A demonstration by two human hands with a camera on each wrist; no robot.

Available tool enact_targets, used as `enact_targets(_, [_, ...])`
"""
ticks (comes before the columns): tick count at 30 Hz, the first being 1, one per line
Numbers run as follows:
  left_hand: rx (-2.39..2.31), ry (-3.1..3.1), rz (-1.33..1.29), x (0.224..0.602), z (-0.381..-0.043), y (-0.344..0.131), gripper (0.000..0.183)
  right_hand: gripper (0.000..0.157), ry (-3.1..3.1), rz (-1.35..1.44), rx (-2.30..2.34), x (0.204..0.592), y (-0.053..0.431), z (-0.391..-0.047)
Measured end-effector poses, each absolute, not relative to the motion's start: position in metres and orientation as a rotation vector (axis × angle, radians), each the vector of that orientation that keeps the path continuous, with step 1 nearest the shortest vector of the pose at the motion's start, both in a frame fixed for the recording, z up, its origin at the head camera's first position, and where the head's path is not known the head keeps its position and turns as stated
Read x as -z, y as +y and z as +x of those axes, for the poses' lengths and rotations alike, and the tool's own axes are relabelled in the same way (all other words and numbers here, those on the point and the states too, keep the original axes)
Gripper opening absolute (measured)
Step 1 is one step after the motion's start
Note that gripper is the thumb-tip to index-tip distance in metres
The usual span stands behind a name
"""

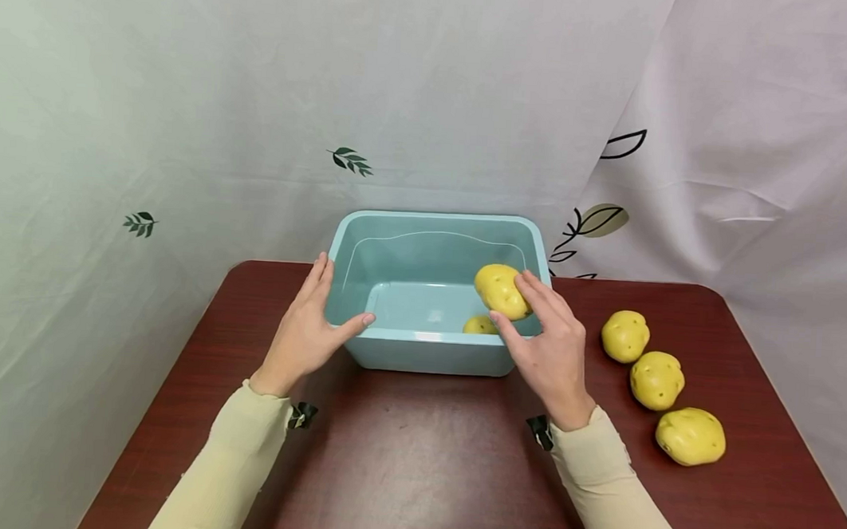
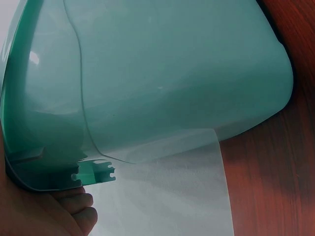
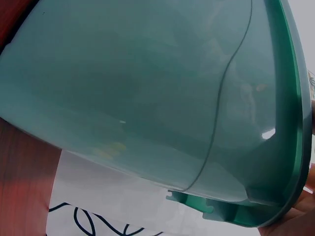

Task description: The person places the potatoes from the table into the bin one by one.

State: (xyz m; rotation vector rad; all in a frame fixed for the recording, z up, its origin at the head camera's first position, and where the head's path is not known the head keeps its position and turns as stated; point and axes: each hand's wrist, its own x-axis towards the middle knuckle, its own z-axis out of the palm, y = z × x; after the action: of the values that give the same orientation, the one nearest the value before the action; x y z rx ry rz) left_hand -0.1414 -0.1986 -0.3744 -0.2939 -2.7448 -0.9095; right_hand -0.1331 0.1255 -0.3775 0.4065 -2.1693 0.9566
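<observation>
A yellow potato (image 1: 503, 291) is pinched between the thumb and fingers of my right hand (image 1: 551, 355), over the right side of a light blue plastic bin (image 1: 429, 353). Below it inside the bin lies another potato (image 1: 479, 325), partly hidden by the front wall. My left hand (image 1: 303, 330) rests at the bin's front left corner, its fingers straight along the left side and thumb over the front rim. In the left wrist view, fingertips (image 2: 84, 216) show just under the bin's rim. The right wrist view is mostly the bin's outer wall (image 3: 123, 98), with the held potato hidden.
On the dark red table (image 1: 413, 456), right of the bin, lie three more potatoes in a slanting row: a far one (image 1: 625, 337), a middle one (image 1: 657, 381) and a near one (image 1: 691, 437). A pale cloth with leaf prints (image 1: 439, 97) hangs behind the table.
</observation>
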Motion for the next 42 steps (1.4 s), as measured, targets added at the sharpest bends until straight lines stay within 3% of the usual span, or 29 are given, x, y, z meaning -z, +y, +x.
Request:
enact_targets(12, [0.921, -2.750, -0.281, 0.374, -0.141, -0.199, 0.103, 0.037, -2.207, 0.373, -0.937, 0.375, 0.133, -0.128])
enact_targets(42, [0.928, -2.743, -0.280, 0.375, -0.141, -0.198, 0.102, 0.038, -2.257, 0.226, -0.877, 0.378, 0.184, -0.106])
